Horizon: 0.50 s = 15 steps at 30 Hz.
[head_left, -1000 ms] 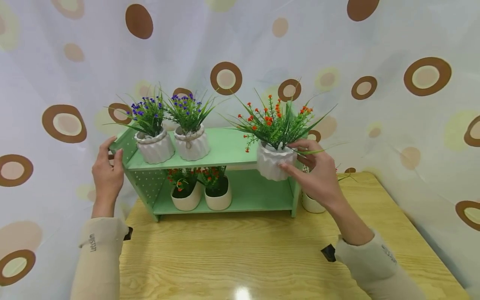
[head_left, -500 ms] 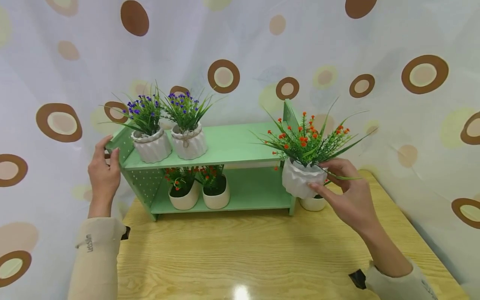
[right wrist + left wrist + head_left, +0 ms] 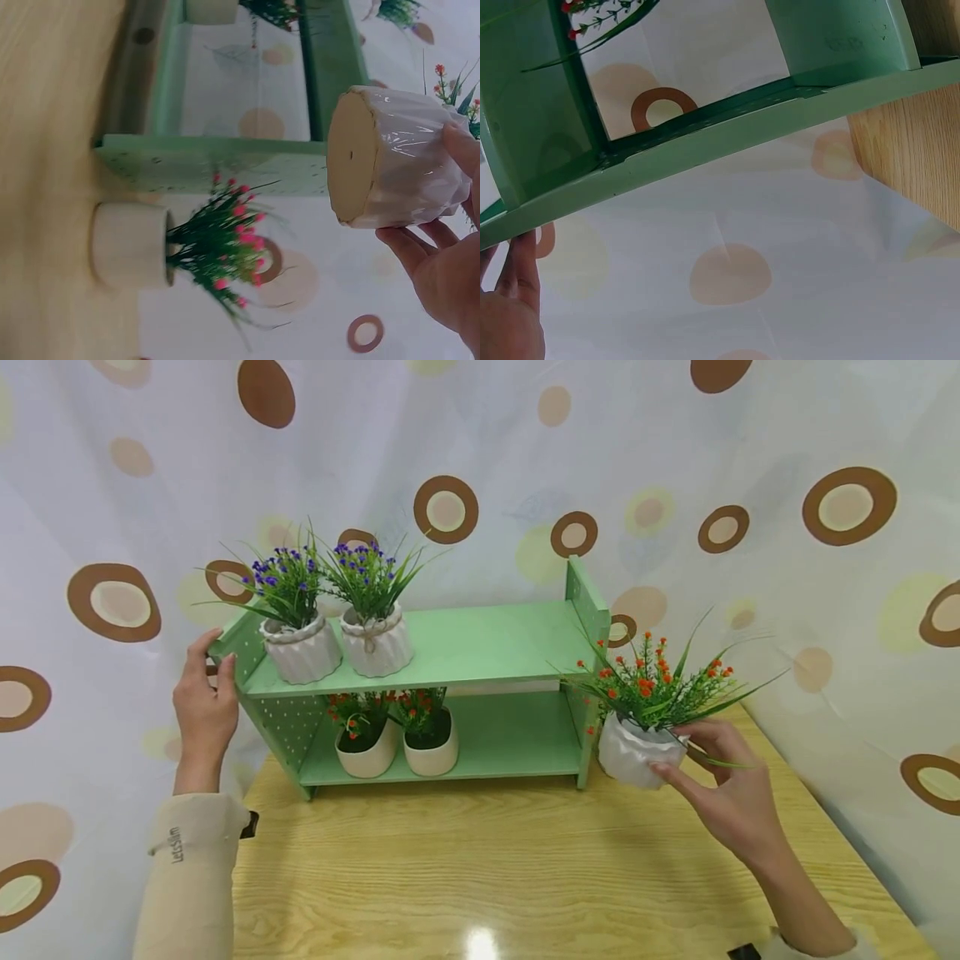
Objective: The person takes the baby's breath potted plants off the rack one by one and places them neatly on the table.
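Two white ribbed pots with purple flowers (image 3: 302, 652) (image 3: 377, 643) stand on the top board of the green shelf (image 3: 480, 643), at its left. My left hand (image 3: 206, 706) grips the upper edge of the shelf's left side panel; in the left wrist view its fingers (image 3: 526, 270) meet the green panel. Clear of the shelf's right end, my right hand (image 3: 738, 802) holds a white ribbed pot with orange flowers (image 3: 633, 752) between thumb and fingers. The right wrist view shows that pot's flat base (image 3: 352, 157) off the table, with my right hand (image 3: 450, 277) around its side.
On the lower board stand two cream pots with red flowers (image 3: 367, 756) (image 3: 432, 752). In the right wrist view a cream pot with pink flowers (image 3: 131, 244) stands on the wooden table (image 3: 45, 225) beside the shelf's end. A dotted curtain (image 3: 495, 435) hangs behind.
My right hand has carried the orange-flowered pot from in front of the shelf's right part to the right and down, past its end. My left hand keeps its hold on the side panel.
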### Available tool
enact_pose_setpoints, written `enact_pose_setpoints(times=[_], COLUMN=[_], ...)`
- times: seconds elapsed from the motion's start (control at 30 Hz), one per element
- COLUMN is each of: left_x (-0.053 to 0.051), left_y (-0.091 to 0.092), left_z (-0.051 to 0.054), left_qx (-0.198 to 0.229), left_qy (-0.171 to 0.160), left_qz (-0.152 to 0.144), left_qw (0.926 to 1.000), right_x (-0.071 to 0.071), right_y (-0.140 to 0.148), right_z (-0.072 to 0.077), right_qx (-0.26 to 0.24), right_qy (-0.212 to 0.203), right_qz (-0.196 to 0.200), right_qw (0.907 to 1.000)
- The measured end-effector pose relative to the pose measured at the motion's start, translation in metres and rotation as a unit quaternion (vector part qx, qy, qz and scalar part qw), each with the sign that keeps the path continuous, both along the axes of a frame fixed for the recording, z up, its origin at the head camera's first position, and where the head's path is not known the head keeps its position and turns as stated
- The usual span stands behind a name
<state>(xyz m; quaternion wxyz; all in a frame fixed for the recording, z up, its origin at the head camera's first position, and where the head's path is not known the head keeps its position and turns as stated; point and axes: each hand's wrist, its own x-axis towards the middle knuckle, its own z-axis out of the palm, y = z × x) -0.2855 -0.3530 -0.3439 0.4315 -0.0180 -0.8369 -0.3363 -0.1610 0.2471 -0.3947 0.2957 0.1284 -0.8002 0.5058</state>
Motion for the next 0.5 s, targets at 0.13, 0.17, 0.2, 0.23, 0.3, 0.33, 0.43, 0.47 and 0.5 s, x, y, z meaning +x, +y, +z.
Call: enact_pose_setpoints(times=[0.13, 0.17, 0.2, 0.23, 0.3, 0.33, 0.43, 0.47, 0.5], left_x=[0.001, 0.001, 0.001, 0.000, 0.000, 0.000, 0.001, 0.001, 0.001], left_y=[0.000, 0.000, 0.000, 0.000, 0.000, 0.000, 0.001, 0.001, 0.002], left_z=[0.000, -0.001, -0.001, 0.000, 0.000, 0.001, 0.001, 0.001, 0.000], left_qx=[-0.003, -0.003, -0.004, -0.005, -0.007, -0.007, -0.005, -0.004, -0.002], left_qy=[-0.002, -0.001, -0.001, -0.002, -0.002, -0.002, -0.004, -0.004, -0.005], left_qz=[0.001, 0.002, 0.002, 0.002, 0.001, 0.001, 0.001, 0.002, 0.003], left_qw=[1.0000, 1.0000, 1.0000, 1.0000, 1.0000, 1.0000, 1.0000, 1.0000, 1.0000], right_x=[0.000, -0.001, -0.001, -0.002, -0.003, -0.004, -0.006, -0.007, -0.007], right_y=[0.011, 0.014, 0.017, 0.020, 0.026, 0.028, 0.036, 0.039, 0.041], right_z=[-0.021, -0.026, -0.031, -0.037, -0.047, -0.052, -0.063, -0.066, -0.068], right_qx=[0.006, 0.008, 0.010, 0.012, 0.014, 0.016, 0.024, 0.028, 0.030], right_qy=[-0.012, -0.015, -0.019, -0.023, -0.031, -0.035, -0.046, -0.049, -0.051], right_qz=[-0.013, -0.016, -0.019, -0.023, -0.031, -0.035, -0.049, -0.053, -0.056], right_qw=[0.9998, 0.9997, 0.9996, 0.9994, 0.9989, 0.9986, 0.9975, 0.9970, 0.9967])
